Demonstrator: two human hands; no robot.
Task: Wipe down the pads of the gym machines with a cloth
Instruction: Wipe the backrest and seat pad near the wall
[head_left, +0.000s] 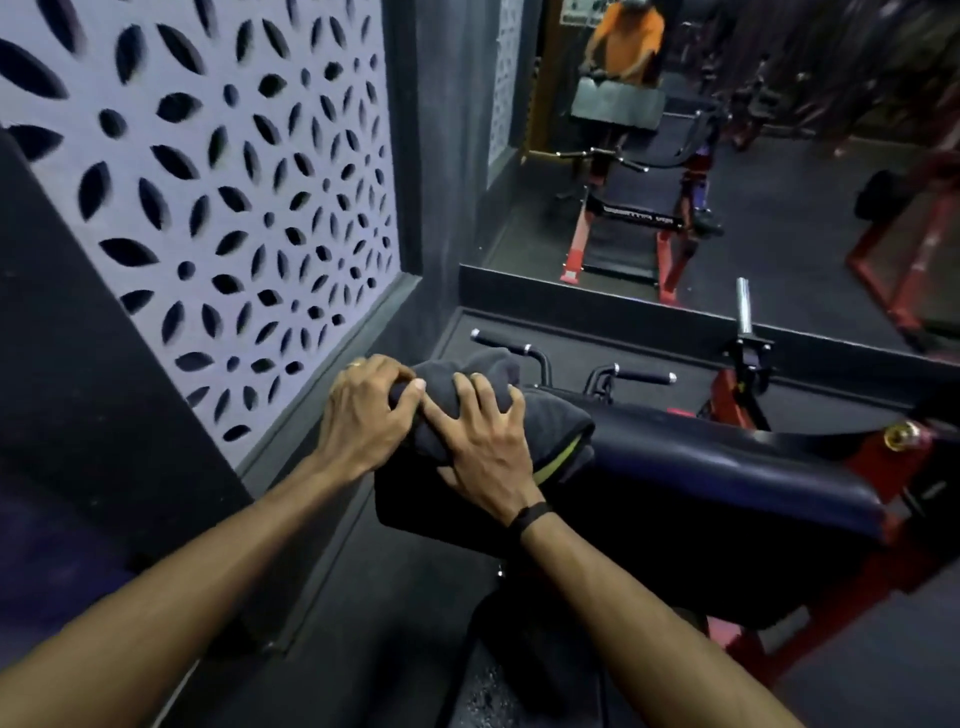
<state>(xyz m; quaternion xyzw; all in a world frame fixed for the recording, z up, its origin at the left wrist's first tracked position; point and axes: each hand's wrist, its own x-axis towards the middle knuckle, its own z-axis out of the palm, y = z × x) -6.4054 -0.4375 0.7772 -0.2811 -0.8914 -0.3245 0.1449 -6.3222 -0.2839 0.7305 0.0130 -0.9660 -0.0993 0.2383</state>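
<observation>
Bare forearms (black wristband, finger ring).

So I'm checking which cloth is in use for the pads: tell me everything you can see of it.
The cloth is dark grey, soft and thick like fleece or towelling, bunched into a loose fold with a thin yellow-green edge showing at its right side. It lies on the left end of the machine's black pad. The left hand grips its left end with curled fingers; the right hand presses on top with its fingers spread and bent.
</observation>
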